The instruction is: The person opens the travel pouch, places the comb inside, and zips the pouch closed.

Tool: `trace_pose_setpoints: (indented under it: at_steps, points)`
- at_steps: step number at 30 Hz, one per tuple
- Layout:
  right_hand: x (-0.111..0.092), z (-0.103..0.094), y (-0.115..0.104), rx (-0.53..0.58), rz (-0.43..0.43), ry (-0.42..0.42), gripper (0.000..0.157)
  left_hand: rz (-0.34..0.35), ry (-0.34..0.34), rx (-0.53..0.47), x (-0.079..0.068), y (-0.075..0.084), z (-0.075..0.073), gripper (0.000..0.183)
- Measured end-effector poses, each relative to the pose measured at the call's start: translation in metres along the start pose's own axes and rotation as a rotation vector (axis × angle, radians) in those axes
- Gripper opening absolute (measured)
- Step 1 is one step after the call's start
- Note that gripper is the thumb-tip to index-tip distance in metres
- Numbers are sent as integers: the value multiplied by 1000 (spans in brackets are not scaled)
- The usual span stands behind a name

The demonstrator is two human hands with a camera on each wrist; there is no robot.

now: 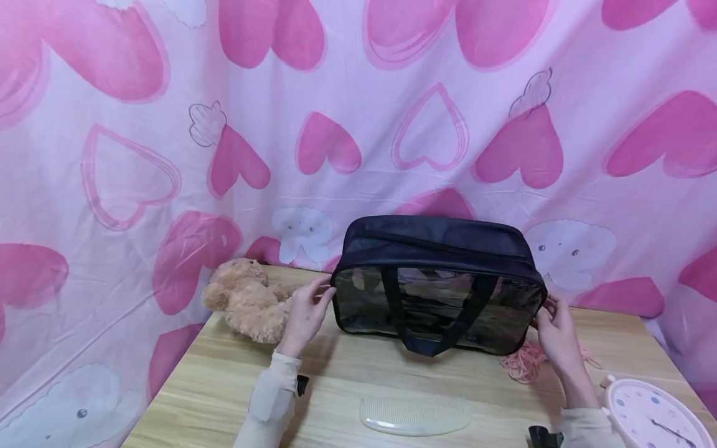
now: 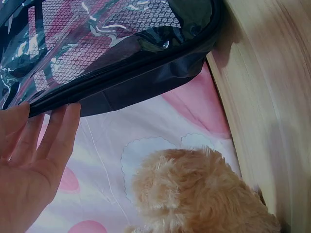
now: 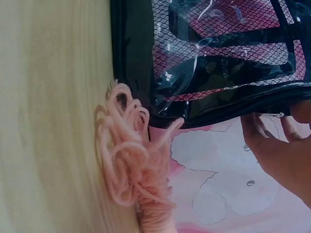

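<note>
A black bag (image 1: 439, 283) with a see-through front panel stands upright toward the back of the table, its strap handle hanging down in front. Mesh shows through the clear plastic in both wrist views. My left hand (image 1: 305, 314) pinches the bag's left edge, thumb in front and fingers behind, as the left wrist view shows the hand (image 2: 36, 153) on the black piping. At the opposite side, my right hand (image 1: 559, 336) holds the right edge; part of this hand (image 3: 284, 150) is cut off in the right wrist view.
Left of the bag lies a fluffy tan plush toy (image 1: 254, 305). Pink yarn (image 1: 524, 361) sits by the bag's lower right corner. A pale translucent comb (image 1: 414, 415) lies in front on the wooden table (image 1: 330, 379). A pink clock (image 1: 655, 414) is at the right. Behind hangs a heart-patterned curtain (image 1: 336, 81).
</note>
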State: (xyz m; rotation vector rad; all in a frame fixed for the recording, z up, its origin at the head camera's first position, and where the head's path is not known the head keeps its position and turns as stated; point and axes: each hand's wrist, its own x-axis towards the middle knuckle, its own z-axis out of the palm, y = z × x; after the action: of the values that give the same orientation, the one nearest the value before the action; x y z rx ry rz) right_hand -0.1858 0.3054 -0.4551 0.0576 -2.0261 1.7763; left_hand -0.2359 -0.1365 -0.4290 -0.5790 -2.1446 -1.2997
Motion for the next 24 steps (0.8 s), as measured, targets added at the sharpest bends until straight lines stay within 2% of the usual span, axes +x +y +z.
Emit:
trace_pose_setpoints:
  at_steps: [7,12,19,24]
  points:
    - [5,-2,1,88,57,40,24,1,3,3,-1,1,0,20]
    - [6,-3,4,179,81,38,23,0,-2,6,-1,-1,0,20]
    - [10,-5,6,170,103,94,22,-1,-6,7,-3,-2,0,20]
    - [14,-7,-2,134,170,160,20,-7,1,6,-1,-2,0,20]
